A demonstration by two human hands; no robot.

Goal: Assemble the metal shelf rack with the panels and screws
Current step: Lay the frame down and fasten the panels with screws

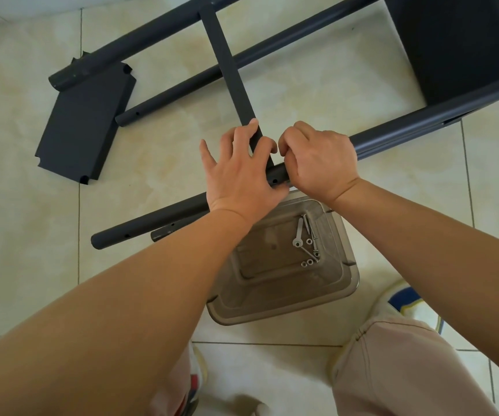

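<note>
Lying flat on the pale tiled floor (317, 70) at far left is a loose dark grey sheet-metal shelf panel (84, 127), notched at its corners, apart from the work. Just right of it, two long dark grey metal tubes (182, 85) run diagonally, with a narrow flat dark crossbar (230, 70) spanning from them down toward the person.

At centre, the left hand (242, 172) grips the crossbar's near end, thumb up along the strip and fingers wrapped round it, palm bearing on the nearest dark grey tube (152, 219), which shows drilled holes. A short tube stub (164, 232) lies just behind it.

The right hand (320, 163) is curled tightly at the joint; it appears to pinch something small there, but what cannot be told. Below both wrists sits a clear plastic tray (341, 298) holding silver screws and washers (306, 246).

At far right, an assembled dark panel section (452, 46) stands joined to the frame.

Risks, as judged: the crossbar hole may slip off the tube hole if the left grip eases, causing cross-threading; a fumbled fastener could roll across the tiles.
</note>
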